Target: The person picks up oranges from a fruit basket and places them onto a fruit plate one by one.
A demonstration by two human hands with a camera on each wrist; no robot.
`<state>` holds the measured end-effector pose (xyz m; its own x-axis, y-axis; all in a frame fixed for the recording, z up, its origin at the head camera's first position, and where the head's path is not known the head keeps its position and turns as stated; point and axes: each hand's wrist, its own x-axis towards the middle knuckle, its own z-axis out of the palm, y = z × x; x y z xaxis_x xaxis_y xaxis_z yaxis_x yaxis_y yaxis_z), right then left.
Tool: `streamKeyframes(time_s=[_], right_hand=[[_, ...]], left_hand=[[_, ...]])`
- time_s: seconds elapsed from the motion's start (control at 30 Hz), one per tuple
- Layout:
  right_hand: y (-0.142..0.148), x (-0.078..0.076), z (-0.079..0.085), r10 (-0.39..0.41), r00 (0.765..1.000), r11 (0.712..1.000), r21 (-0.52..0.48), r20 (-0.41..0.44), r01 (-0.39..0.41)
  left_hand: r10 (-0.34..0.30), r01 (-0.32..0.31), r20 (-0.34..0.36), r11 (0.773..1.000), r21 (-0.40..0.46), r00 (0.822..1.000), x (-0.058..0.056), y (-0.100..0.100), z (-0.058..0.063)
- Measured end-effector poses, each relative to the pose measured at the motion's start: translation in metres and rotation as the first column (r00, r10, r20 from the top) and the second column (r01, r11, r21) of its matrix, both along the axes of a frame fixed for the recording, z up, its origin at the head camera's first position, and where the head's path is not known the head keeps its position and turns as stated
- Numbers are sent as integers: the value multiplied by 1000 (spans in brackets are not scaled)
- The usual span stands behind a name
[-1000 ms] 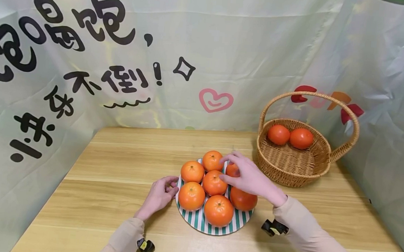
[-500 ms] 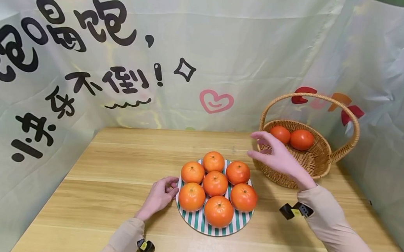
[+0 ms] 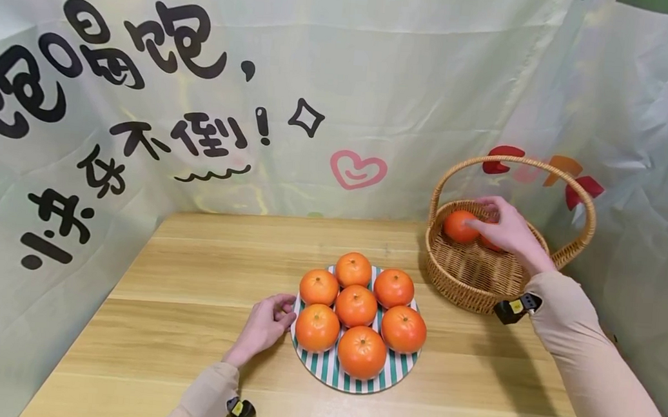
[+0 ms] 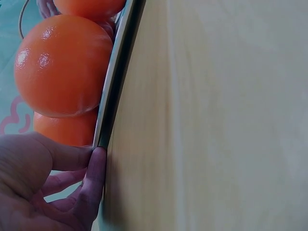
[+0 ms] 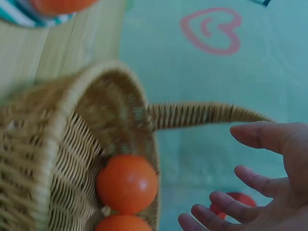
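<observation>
My left hand [image 3: 264, 326] pinches the left edge of a round green-and-white striped plate [image 3: 328, 369]; in the left wrist view, thumb and forefinger meet on its rim [image 4: 118, 77]. Several tangerine-like fruits [image 3: 356, 306] sit on this plate, one in the middle and others around it. My right hand [image 3: 509, 230] reaches into the wicker basket [image 3: 467, 295], over the right one of two orange-red round fruits and partly covering it. The left fruit [image 3: 459, 226] lies beside the thumb. In the right wrist view, the fingers are spread with nothing between them.
The basket's tall handle [image 3: 523, 160] arches above the reaching hand. A wooden table [image 3: 190, 269] carries both plate and basket. Behind, a printed cloth backdrop [image 3: 289, 186] with black writing and a pink heart hangs down to the table's back edge.
My right hand has left the far right fruit on the plate and moved right and back into the basket. The left hand stays at the plate's edge.
</observation>
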<state>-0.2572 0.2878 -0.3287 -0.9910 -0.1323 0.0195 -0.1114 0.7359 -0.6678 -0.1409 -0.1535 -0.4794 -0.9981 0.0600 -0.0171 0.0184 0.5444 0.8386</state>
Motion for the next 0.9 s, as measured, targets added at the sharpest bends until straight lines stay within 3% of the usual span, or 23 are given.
streamKeyframes(time_s=[0.17, 0.3, 0.47, 0.6, 0.73, 0.9], right_hand=[[10, -16, -5, -4, 999, 995, 97, 36, 0], [15, -27, -10, 54, 995, 985, 161, 81, -66], [16, -45, -21, 165, 982, 947, 263, 89, -183], [14, -54, -31, 208, 971, 917, 321, 117, -235], [10, -57, -36, 224, 960, 903, 334, 167, -269], [2, -57, -37, 171, 971, 905, 364, 166, -222]], left_hand=[[3, -3, 4, 1000, -1, 1000, 0, 0, -1], [8, -8, 14, 1000, -3, 1000, -1, 0, -1], [4, -4, 12, 1000, -1, 1000, -1, -1, -2], [10, -10, 12, 1000, -9, 1000, 0, -1, -2], [5, -5, 10, 1000, -15, 1000, 0, -1, -2], [1, -1, 9, 1000, -15, 1000, 0, 0, -1]])
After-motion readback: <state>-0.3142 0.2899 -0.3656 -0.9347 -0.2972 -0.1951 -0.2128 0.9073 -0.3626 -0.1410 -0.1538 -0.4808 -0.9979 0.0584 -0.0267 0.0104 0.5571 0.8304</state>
